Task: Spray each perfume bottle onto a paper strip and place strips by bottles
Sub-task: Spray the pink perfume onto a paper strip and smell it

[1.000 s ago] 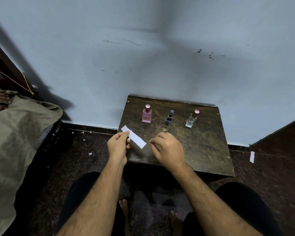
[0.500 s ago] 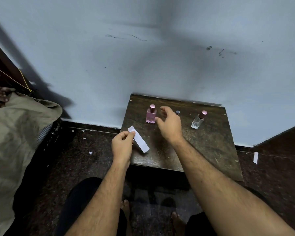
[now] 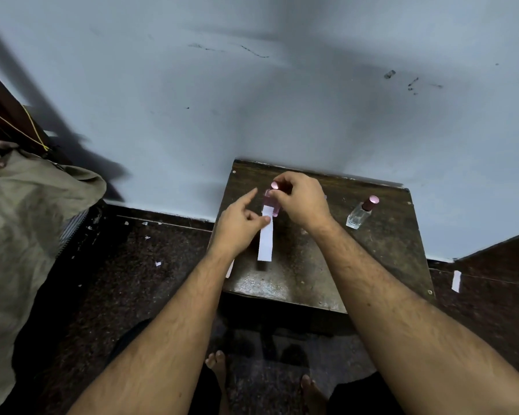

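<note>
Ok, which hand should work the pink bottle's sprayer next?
Right. The right hand already grips the pink bottle near its cap, while the left hand pinches the paper strip in front of it.

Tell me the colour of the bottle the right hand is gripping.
Pink: the perfume bottle in the right hand has pink liquid and cap, seen in the head view.

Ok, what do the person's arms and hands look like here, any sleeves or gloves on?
No gloves, sleeves, rings or watch show. The left hand and right hand are bare, and both forearms are bare and hairy right to the frame's lower edge.
</note>
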`<state>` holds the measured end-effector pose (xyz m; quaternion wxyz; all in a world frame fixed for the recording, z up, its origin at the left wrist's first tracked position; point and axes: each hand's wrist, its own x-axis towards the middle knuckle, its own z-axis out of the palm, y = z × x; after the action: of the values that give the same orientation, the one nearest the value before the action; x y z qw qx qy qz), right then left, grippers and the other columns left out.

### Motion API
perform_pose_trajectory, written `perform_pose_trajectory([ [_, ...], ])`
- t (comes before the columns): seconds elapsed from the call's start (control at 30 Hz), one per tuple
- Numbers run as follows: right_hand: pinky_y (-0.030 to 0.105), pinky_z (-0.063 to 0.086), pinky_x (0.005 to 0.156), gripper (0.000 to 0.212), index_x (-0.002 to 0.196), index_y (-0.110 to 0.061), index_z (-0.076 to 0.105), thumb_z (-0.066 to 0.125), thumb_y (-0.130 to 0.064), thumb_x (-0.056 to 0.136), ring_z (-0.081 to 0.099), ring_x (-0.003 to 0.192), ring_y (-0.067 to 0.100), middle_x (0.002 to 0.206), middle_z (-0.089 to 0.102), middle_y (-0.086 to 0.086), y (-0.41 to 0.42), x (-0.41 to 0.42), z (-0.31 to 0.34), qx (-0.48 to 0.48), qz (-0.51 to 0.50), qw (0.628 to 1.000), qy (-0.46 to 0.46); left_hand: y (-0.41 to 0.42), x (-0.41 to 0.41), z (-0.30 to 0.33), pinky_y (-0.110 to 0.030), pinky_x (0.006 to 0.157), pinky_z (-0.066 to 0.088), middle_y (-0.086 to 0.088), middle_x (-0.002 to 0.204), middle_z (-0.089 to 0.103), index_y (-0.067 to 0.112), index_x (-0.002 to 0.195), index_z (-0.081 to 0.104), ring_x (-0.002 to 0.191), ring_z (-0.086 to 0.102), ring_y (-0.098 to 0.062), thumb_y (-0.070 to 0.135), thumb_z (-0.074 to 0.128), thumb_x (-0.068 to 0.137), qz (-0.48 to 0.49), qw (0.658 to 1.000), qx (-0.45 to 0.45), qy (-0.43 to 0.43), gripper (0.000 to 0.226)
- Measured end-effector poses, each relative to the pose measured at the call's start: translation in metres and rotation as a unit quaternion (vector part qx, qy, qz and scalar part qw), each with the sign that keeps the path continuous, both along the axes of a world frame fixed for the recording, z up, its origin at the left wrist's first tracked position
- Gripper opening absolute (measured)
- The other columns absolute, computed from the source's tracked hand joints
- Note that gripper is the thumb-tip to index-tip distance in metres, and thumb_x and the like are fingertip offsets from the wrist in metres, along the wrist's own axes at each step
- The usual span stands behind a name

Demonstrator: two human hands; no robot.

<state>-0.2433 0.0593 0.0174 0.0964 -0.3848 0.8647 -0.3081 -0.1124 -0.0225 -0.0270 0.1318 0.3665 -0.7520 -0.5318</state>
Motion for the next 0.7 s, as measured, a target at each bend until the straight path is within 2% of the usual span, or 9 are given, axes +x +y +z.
perform_pose_trajectory([
  [0.1,0.029,0.051,0.079,0.02,0.1,-0.022,0.072,0.072,-0.033,0.083,0.065,0.089,0.011,0.095,0.073,-0.007,-0.001,-0.004,0.002,0.014,0.01,1.0,0.006,-0.011,-0.015,0.009,-0.027,0.073,0.05,0.009,0.067,0.066,0.034,0.146,0.04,0.069,0.061,-0.005,0.026,0.077,0.081,-0.03,0.998,-0.039,-0.045,0.075],
  [0.2,0.033,0.052,0.08,0.018,0.099,-0.023,0.073,0.072,-0.032,0.083,0.065,0.089,0.013,0.093,0.074,-0.006,-0.001,-0.004,0.003,0.022,0.017,0.999,0.017,-0.018,-0.024,0.02,-0.021,0.062,0.04,0.015,0.067,0.061,0.034,0.138,0.052,0.064,0.055,0.002,0.024,0.077,0.081,-0.056,0.991,-0.089,-0.084,0.063],
  [0.27,0.033,0.052,0.08,0.019,0.101,-0.022,0.072,0.071,-0.031,0.084,0.064,0.09,0.013,0.095,0.073,-0.006,-0.001,-0.002,0.004,0.022,0.015,1.0,0.017,-0.02,-0.025,0.025,-0.023,0.063,0.041,0.017,0.073,0.062,0.031,0.129,0.061,0.068,0.057,0.0,0.026,0.079,0.079,-0.057,0.987,-0.1,-0.115,0.053],
  [0.37,0.034,0.052,0.082,0.021,0.104,-0.022,0.072,0.071,-0.031,0.084,0.064,0.094,0.015,0.099,0.073,-0.005,0.0,-0.002,0.005,0.021,0.012,1.0,0.017,-0.015,-0.014,0.021,-0.025,0.065,0.046,0.009,0.084,0.068,0.023,0.102,0.064,0.072,0.064,-0.008,0.029,0.084,0.074,-0.01,0.987,-0.068,-0.147,0.035],
  [0.43,0.034,0.052,0.083,0.022,0.104,-0.022,0.072,0.071,-0.032,0.084,0.064,0.097,0.016,0.101,0.073,-0.004,0.0,-0.001,0.005,0.022,0.013,0.999,0.022,-0.001,-0.005,0.015,-0.025,0.061,0.047,0.006,0.071,0.07,0.02,0.086,0.063,0.058,0.064,-0.006,0.029,0.085,0.072,0.003,0.987,-0.03,-0.16,0.028],
  [0.5,0.032,0.05,0.082,0.022,0.105,-0.023,0.072,0.071,-0.033,0.085,0.063,0.099,0.016,0.102,0.072,-0.005,0.0,0.0,0.006,0.025,0.008,0.999,0.026,0.013,-0.002,0.009,-0.024,0.058,0.045,0.006,0.058,0.068,0.02,0.076,0.065,0.054,0.062,-0.005,0.031,0.085,0.072,0.005,0.983,-0.029,-0.182,0.023],
  [0.57,0.03,0.047,0.079,0.022,0.106,-0.024,0.072,0.07,-0.033,0.086,0.063,0.1,0.016,0.103,0.072,-0.005,0.0,0.002,0.007,0.029,0.001,0.999,0.028,0.023,-0.002,0.005,-0.023,0.055,0.042,0.007,0.057,0.068,0.019,0.071,0.066,0.059,0.063,-0.006,0.033,0.083,0.073,0.017,0.977,-0.062,-0.204,0.021],
  [0.7,0.026,0.039,0.074,0.023,0.107,-0.023,0.071,0.07,-0.032,0.086,0.062,0.101,0.017,0.104,0.072,-0.003,0.002,0.004,0.01,0.032,-0.003,0.999,0.023,0.033,-0.002,-0.005,-0.025,0.06,0.043,0.007,0.071,0.068,0.021,0.065,0.061,0.074,0.065,-0.014,0.03,0.082,0.073,0.05,0.969,-0.1,-0.221,0.024],
])
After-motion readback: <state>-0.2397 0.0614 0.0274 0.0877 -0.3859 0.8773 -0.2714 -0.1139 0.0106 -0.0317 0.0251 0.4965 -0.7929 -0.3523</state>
